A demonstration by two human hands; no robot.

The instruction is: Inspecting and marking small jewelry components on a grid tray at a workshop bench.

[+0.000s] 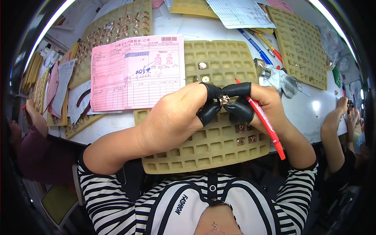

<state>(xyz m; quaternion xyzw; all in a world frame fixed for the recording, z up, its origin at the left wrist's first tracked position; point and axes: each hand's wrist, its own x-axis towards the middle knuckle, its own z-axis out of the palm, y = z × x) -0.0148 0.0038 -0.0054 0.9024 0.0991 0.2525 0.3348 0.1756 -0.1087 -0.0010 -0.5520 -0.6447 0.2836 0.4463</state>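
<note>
Between black finger cots, my left hand [183,107] and my right hand [260,101] pinch a small rose-gold jewelry piece [224,100] from both sides. A red marker pen [265,123] also rests in my right hand, its red tip pointing up and away from me. Below the hands lies a yellow compartment tray [202,147] with rows of square pockets. Several small rose-gold pieces [240,141] sit in pockets at its right side. Farther up the tray are a round pinkish piece [202,65] and a round gold-rimmed piece [205,79]. Fingers partly cover the held piece.
A pink printed form [136,73] overlaps the tray's left side. Behind it stands a tray of rings [117,28]; another pocketed tray [296,44] is at right. Pens [257,47] and a grey-white glove [280,80] lie between. Other people's arms [332,129] show at both sides.
</note>
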